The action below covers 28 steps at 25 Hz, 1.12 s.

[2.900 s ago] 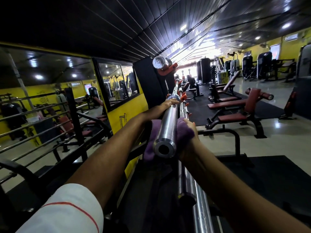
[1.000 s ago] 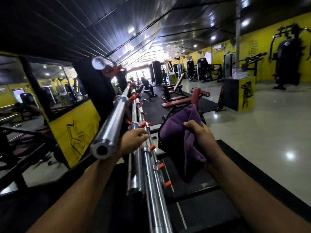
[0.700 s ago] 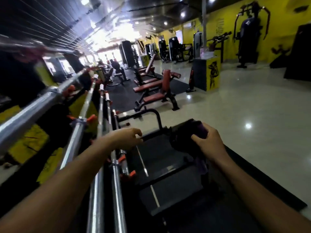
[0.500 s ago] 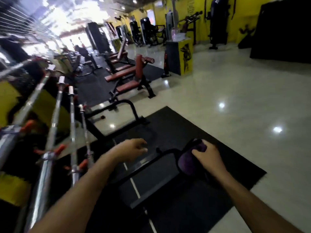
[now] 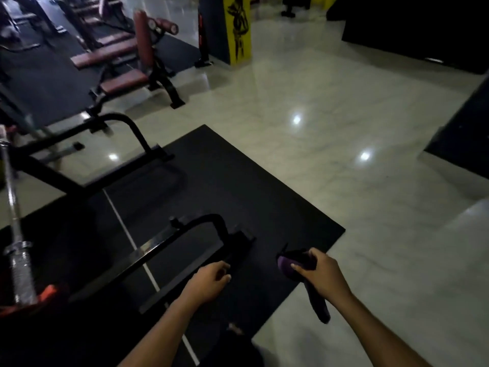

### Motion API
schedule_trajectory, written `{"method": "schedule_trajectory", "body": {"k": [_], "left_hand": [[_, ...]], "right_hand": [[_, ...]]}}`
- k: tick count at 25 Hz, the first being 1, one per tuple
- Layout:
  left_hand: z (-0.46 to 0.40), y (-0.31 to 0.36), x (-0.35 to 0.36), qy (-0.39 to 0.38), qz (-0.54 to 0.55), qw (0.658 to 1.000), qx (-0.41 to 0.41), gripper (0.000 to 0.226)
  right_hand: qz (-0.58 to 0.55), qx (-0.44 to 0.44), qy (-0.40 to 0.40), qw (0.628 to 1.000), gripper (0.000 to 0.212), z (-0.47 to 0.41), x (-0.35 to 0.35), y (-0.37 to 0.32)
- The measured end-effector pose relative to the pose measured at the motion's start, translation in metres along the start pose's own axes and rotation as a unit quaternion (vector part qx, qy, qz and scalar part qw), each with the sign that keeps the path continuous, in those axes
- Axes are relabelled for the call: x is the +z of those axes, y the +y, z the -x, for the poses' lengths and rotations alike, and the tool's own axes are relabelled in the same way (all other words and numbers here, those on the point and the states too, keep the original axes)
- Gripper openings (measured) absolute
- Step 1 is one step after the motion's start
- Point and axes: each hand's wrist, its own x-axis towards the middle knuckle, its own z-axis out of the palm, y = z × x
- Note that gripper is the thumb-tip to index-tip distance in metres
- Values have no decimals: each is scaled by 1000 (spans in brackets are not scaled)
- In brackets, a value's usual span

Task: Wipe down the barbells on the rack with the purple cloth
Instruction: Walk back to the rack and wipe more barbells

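My right hand [image 5: 324, 275] grips the bunched purple cloth [image 5: 289, 262], whose tail hangs down below my wrist, low over the edge of the black floor mat [image 5: 238, 186]. My left hand [image 5: 209, 280] hovers with loosely curled fingers and holds nothing, just above the black foot bar of the rack [image 5: 169, 245]. Only one chrome barbell [image 5: 16, 234] shows, at the far left edge, well apart from both hands. The other barbells are out of view.
A second black rack foot [image 5: 87, 128] stands further back on the left. Red padded benches [image 5: 119, 56] sit behind it. A yellow and black pillar [image 5: 232, 27] rises at the top. Glossy tiled floor [image 5: 344, 128] spreads to the right, with dark machines at its edge.
My view has swung down and right, away from the barbells. Both hands have left the bars and dropped low; the right hand has kept hold of the cloth.
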Motion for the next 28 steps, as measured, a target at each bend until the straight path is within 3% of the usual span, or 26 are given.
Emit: {"method": "schedule_trajectory", "body": {"k": [7,9,16,22,28], "left_hand": [[-124,-3,-23,3,73,997,-33,41],[-153,7,-40,-6,85,996,-24,42],[-275,9,-118,-40,75,996,-28,40],[-370,4,-170,10,89,994,-58,40],[-450,9,-264,78,53,989,-110,49]], "right_hand": [[22,82,-20,996,33,-122,5,-17],[32,76,-35,996,25,-156,-1,-38],[25,68,-7,997,27,-292,-22,-90],[12,75,-27,997,29,-441,-33,-118],[-26,38,-81,996,26,-608,-27,-191]]}}
